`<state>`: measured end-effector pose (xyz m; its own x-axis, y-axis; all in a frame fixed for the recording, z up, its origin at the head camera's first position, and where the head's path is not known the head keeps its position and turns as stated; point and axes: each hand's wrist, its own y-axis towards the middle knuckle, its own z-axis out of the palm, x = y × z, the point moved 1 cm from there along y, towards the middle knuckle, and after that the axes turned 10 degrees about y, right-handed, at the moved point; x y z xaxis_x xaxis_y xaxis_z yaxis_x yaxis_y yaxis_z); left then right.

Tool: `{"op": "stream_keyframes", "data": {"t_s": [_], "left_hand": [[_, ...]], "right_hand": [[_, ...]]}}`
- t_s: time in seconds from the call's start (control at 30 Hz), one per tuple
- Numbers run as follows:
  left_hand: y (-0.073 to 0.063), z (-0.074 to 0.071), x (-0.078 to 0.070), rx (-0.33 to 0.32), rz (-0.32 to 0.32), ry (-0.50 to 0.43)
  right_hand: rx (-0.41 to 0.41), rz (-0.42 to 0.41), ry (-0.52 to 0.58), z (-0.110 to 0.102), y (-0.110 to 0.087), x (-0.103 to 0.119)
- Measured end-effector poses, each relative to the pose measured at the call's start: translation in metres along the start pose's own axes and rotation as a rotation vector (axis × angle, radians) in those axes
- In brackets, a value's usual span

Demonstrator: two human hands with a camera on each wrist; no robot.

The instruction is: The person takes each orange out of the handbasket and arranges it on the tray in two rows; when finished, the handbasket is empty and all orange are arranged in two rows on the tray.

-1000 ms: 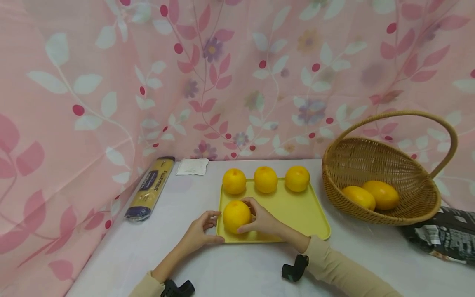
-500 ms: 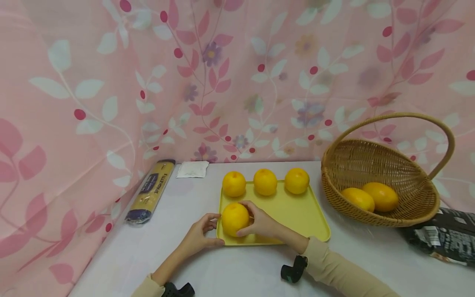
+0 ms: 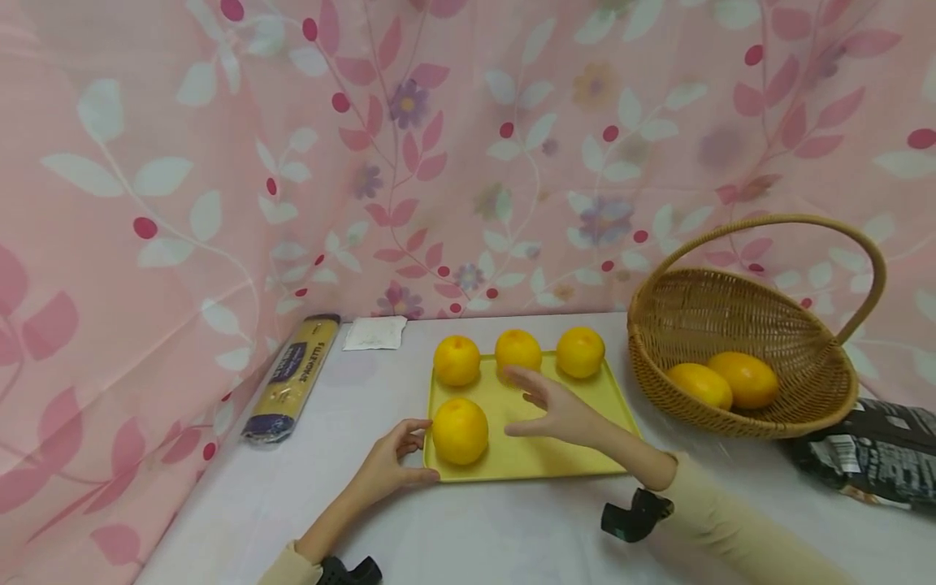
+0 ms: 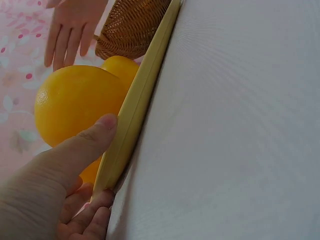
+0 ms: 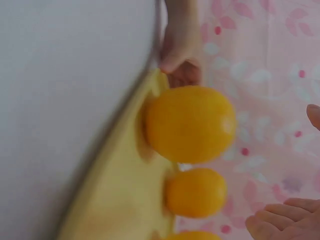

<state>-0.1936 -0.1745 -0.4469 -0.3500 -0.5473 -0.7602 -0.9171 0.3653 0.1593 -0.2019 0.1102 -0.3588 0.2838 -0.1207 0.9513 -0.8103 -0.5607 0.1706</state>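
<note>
Near the front left corner of the yellow tray (image 3: pixel 556 455) sits an orange (image 3: pixel 460 431), which looks large in the left wrist view. My left hand (image 3: pixel 391 463) grips that corner of the tray, thumb on the front edge and fingers round the left side. My right hand (image 3: pixel 559 410) hovers over the middle of the tray, holding nothing, its fingers spread and apart from the orange. Along the tray's back edge stand three more oranges: left (image 3: pixel 457 361), middle (image 3: pixel 517 345) and right (image 3: pixel 581 353). The right hand's fingers overlap the middle one in the head view.
To the right stands a tilted wicker basket (image 3: pixel 658 313) with two oval yellow-orange fruits (image 3: pixel 720 383) inside. A black packet (image 3: pixel 877 447) lies partly behind it. At the left are a spaghetti packet (image 3: pixel 292 378) and a small white packet (image 3: pixel 374 333). A pink floral curtain hangs behind.
My right hand has let go of the front orange and moved right and up, its fingers opening. The orange stays on the tray. My left hand keeps its place at the corner.
</note>
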Motion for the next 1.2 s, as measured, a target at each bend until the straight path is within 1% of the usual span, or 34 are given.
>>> {"op": "stream_keyframes", "data": {"t_s": [0.1, 0.2, 0.27, 0.37, 0.5, 0.53, 0.6, 0.67, 0.77, 0.83, 0.9, 1.0, 1.1, 1.2], "left_hand": [[0.0, 0.0, -0.001, -0.003, -0.003, -0.008], [0.0, 0.0, -0.001, -0.003, -0.002, -0.005], [0.001, 0.0, -0.001, -0.006, -0.003, -0.009], [0.003, 0.001, -0.001, -0.008, 0.015, -0.021], [0.003, 0.002, -0.002, -0.009, 0.011, -0.03], [0.002, 0.002, -0.001, -0.008, 0.006, -0.027], [0.001, 0.001, -0.001, -0.006, 0.0, -0.029], [0.001, 0.001, -0.001, -0.001, -0.001, -0.032], [0.001, 0.0, -0.002, 0.002, 0.005, -0.035], [0.001, -0.001, -0.002, 0.0, 0.002, -0.034], [0.001, -0.001, -0.003, 0.0, -0.002, -0.034], [0.001, 0.0, -0.002, 0.002, -0.009, -0.03], [0.001, 0.0, -0.001, 0.004, -0.001, -0.025], [0.0, 0.001, -0.001, 0.008, -0.001, -0.014]], "right_hand": [[0.014, -0.034, -0.007, -0.023, -0.018, 0.018], [0.016, -0.079, -0.046, -0.048, -0.035, 0.035], [0.01, -0.104, -0.075, -0.066, -0.045, 0.046], [-0.006, -0.128, -0.1, -0.093, -0.058, 0.061], [-0.036, -0.099, -0.172, -0.128, -0.071, 0.077], [-0.045, -0.081, -0.191, -0.136, -0.073, 0.08], [-0.1, -0.026, -0.258, -0.151, -0.078, 0.082], [-0.169, 0.025, -0.309, -0.165, -0.081, 0.081], [-0.27, 0.096, -0.378, -0.184, -0.085, 0.073], [-0.29, 0.119, -0.41, -0.194, -0.086, 0.064], [-0.282, 0.144, -0.448, -0.202, -0.087, 0.053], [-0.256, 0.185, -0.495, -0.207, -0.088, 0.039], [-0.245, 0.21, -0.532, -0.207, -0.087, 0.03], [-0.229, 0.22, -0.533, -0.203, -0.085, 0.024]]}}
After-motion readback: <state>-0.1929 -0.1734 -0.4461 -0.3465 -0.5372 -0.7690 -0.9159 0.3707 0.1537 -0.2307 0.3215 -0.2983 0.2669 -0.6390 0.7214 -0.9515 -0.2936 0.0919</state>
